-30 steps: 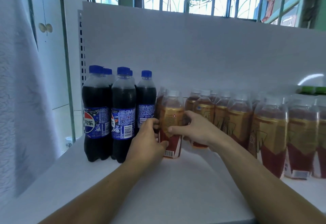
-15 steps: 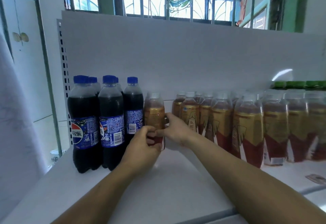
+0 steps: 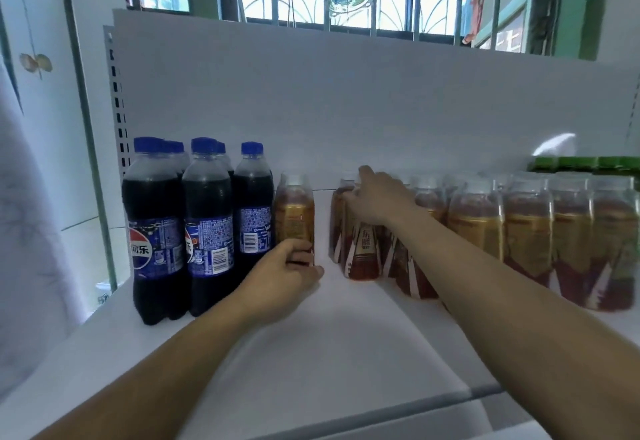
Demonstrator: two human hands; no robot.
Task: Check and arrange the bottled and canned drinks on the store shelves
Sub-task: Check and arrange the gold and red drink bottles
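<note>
A lone amber tea bottle (image 3: 295, 213) stands upright on the white shelf (image 3: 311, 353), right beside several dark cola bottles (image 3: 204, 225) with blue caps. My left hand (image 3: 280, 275) grips the base of that tea bottle. My right hand (image 3: 375, 202) reaches over the leftmost bottles of a long row of the same tea bottles (image 3: 526, 232), its fingers curled round the top of one (image 3: 360, 252). A gap separates the lone bottle from the row.
The shelf's white back panel (image 3: 346, 100) rises behind the drinks. Green-capped bottles (image 3: 585, 162) show at the far right. A barred window is above, a white cloth hangs at the left, and the shelf's front edge (image 3: 450, 401) runs across the lower right.
My right hand let go of the lone tea bottle and moved right onto the row. My left hand slid down to the bottle's base, which now stands against the cola bottles.
</note>
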